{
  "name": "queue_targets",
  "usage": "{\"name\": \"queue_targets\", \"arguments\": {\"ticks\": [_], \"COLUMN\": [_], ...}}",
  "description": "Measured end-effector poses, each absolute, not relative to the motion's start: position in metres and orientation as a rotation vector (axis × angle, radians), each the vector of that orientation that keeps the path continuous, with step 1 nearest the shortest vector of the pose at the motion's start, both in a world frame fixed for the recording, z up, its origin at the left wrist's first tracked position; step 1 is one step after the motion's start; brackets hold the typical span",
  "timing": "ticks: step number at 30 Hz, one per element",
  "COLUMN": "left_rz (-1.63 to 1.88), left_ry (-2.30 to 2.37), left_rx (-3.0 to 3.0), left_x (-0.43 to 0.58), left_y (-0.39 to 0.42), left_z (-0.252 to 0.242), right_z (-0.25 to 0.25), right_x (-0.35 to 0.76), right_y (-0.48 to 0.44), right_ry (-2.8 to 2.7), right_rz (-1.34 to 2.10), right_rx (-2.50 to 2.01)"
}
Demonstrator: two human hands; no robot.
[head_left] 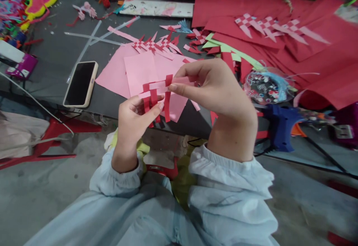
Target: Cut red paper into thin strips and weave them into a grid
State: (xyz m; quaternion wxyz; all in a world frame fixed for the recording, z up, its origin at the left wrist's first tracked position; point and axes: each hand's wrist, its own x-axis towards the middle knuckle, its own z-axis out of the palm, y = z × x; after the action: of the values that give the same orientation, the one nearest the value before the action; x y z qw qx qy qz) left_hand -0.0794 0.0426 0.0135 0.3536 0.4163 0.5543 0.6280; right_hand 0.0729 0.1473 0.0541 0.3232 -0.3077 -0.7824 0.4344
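Observation:
Red and pink paper strips (154, 96), partly woven together, are held up in front of me above the table's near edge. My left hand (137, 117) pinches their lower left part between thumb and fingers. With thumb and forefinger, my right hand (205, 85) grips the right side of the same strips, near an upright red strip. Pink paper sheets (141, 69) lie just behind the hands. Beyond these sheets rests a row of woven pink and red paper pieces (152, 46) with pointed ends.
A phone (81, 84) lies at the left beside clear sticks (91, 37). Red paper sheets (293, 52) cover the right, with more woven pieces on top. A bag of beads (265, 87) and a blue tool (283, 126) are right of my right hand.

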Motion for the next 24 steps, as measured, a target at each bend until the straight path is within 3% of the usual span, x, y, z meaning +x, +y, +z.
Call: {"name": "queue_targets", "arguments": {"ticks": [24], "left_rz": [1.605], "left_ry": [1.456], "left_rx": [0.959], "left_x": [-0.0771], "left_y": [0.0416], "left_z": [0.012], "right_z": [0.051], "right_x": [0.0698], "right_y": [0.1494], "right_ry": [-2.066], "right_rz": [1.163], "right_rx": [-0.778]}}
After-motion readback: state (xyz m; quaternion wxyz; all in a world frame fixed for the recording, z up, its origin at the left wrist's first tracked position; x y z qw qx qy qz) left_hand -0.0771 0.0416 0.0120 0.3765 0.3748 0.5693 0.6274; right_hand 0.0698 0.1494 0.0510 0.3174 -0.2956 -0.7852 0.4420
